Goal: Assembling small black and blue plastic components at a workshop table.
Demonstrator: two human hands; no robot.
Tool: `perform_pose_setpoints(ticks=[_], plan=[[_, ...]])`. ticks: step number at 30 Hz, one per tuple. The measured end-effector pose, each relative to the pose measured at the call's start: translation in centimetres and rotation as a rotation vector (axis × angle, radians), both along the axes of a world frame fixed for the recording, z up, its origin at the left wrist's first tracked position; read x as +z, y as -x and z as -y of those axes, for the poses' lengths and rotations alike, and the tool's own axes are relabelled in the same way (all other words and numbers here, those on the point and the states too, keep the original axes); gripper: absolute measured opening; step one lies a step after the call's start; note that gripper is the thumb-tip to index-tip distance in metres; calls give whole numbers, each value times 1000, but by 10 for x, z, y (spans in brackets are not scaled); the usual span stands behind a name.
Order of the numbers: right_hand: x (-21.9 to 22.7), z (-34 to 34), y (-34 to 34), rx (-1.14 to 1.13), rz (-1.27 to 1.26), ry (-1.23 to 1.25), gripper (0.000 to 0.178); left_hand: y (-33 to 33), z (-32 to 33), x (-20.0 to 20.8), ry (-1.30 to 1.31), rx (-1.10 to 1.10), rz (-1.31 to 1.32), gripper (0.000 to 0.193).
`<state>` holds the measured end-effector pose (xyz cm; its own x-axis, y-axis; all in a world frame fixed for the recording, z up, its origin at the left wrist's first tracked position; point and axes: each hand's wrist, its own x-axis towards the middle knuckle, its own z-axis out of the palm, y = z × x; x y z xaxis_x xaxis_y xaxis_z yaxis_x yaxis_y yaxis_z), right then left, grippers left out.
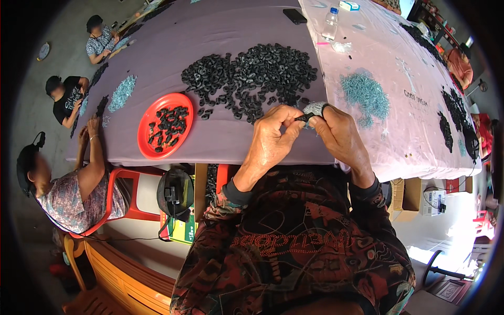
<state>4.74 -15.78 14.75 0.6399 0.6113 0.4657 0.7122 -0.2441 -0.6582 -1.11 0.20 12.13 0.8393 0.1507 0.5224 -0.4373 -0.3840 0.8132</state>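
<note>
Just above the table's near edge, my left hand [274, 132] and my right hand [340, 135] meet with fingertips pinched together. Both close on a small black plastic part [303, 118], mostly covered by the fingers. A silvery grey patch [315, 108] shows right by my right fingers; I cannot make out whether it is held or lies behind them. Beyond my hands spreads a big heap of small black plastic parts [275, 68]. To the left, a red plate [143, 129] holds several black pieces. A pile of thin, shiny silver-blue pieces [365, 97] lies right of my right hand.
A purple cloth [231, 149] and a pale pink cloth [399, 152] cover the table. A clear bottle [330, 26] and a dark phone [294, 16] sit at the far side. Seated people work along the left, the nearest beside a red chair [135, 191]. Cardboard boxes [412, 194] stand below right.
</note>
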Motion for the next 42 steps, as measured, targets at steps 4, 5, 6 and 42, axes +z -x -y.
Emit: perform_pose_setpoints(ticks=[4, 5, 6, 42], plan=[[-6, -2, -9, 37, -105, -9, 19, 1, -4, 2, -143, 22, 76, 13], [-7, -2, -11, 32, -142, 5, 19, 0, -5, 3, -181, 28, 112, 13], [-7, -1, -11, 49, -112, 15, 20, 0, -6, 4, -185, 18, 102, 12], [-23, -10, -2, -111, 365, 225, 13, -8, 15, -21, 6, 175, -27, 3]])
